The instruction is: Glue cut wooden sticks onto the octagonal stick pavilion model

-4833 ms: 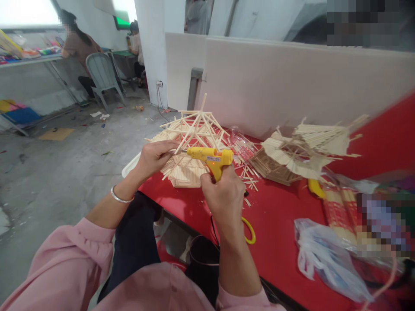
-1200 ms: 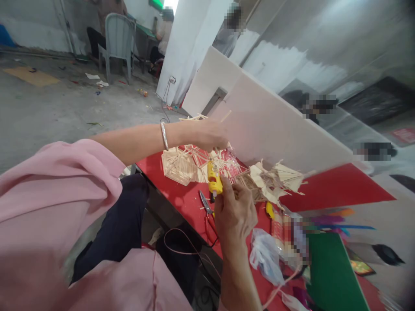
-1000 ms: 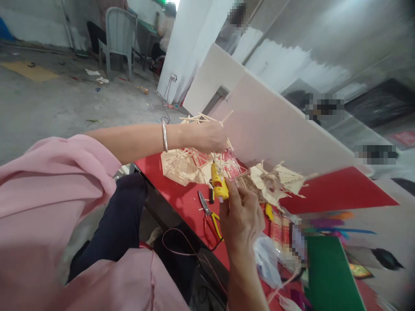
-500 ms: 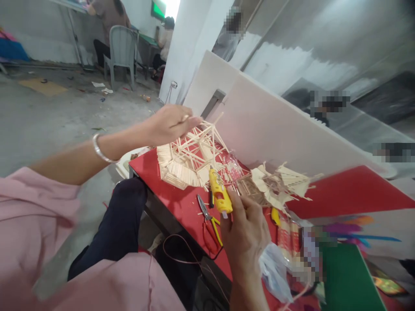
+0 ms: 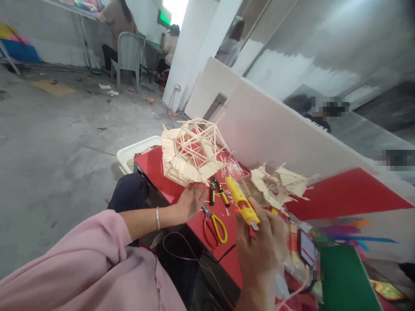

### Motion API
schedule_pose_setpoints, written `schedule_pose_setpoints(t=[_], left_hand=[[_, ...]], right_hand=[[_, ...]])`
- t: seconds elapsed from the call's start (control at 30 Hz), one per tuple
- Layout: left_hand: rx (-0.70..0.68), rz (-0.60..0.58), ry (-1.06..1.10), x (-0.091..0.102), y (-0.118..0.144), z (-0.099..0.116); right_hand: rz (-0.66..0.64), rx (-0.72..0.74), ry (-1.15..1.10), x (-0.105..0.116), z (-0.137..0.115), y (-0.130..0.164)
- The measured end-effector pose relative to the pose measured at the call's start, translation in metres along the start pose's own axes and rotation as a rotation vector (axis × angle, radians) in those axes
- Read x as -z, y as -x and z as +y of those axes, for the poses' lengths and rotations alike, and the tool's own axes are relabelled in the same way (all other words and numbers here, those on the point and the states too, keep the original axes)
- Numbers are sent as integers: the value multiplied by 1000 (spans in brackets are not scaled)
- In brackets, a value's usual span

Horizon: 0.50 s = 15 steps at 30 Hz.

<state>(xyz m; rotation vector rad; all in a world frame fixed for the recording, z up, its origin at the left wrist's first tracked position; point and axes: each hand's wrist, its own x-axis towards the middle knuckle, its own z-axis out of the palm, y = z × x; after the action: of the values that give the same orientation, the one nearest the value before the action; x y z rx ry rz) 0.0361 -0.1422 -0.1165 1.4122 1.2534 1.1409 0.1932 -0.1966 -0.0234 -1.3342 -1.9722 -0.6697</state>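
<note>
**Stick roof frame stands on the table, covering only partly done**

The red table [image 5: 181, 203] carries all the work, with a white partition board [image 5: 275, 134] along its far edge. At the left corner of the table stands the large domed roof frame of thin pale wooden sticks [image 5: 191, 151]. Its lower skirt is already covered with rows of short sticks, glued side by side. The upper part is only bare ribs, and the red surface shows through them, so I judge the covering as started but far from finished. Further right, near the partition, lies a second stick model with flat pale panels [image 5: 279, 185]; it looks more closed, but I cannot tell if it is complete.

At the near edge of the table the left hand [image 5: 192, 202] rests with fingers loosely curled, just below the skirt of the roof frame. I cannot tell whether it holds a small stick; nothing clear shows in it. The right hand [image 5: 262, 246] is closed around the handle of the yellow hot glue gun [image 5: 242, 202], whose nozzle points toward the roof frame but is apart from it.

Between the hands lie red-and-yellow handled scissors [image 5: 214, 222] and small yellow-and-black pliers [image 5: 216, 192]. Loose short sticks [image 5: 231, 166] are scattered beside the frame, so material for the remaining rows is at hand.
</note>
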Motion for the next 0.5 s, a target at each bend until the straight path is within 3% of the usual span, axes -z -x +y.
schedule_pose_setpoints(t=[0.1, 0.13, 0.17, 0.23, 0.33, 0.4, 0.5], left_hand=[[-237, -143, -105, 24, 23, 9], [-268, -134, -62, 34, 28, 14], [-235, -63, 51, 45, 30, 20], [-12, 76, 444, 59, 22, 37], [176, 278, 1025, 62, -5, 67], [196, 331, 1141, 55, -24, 82], [221, 408, 1063, 42, -41, 88]], right_hand=[[6, 2, -10, 0, 6, 1], [12, 13, -18, -2, 7, 0], [22, 27, -25, -5, 7, -3], [41, 49, -27, -10, 5, -9], [90, 79, -15, -11, -1, -24], [116, 109, -12, -7, -4, -33], [121, 143, -30, 1, -5, -43]])
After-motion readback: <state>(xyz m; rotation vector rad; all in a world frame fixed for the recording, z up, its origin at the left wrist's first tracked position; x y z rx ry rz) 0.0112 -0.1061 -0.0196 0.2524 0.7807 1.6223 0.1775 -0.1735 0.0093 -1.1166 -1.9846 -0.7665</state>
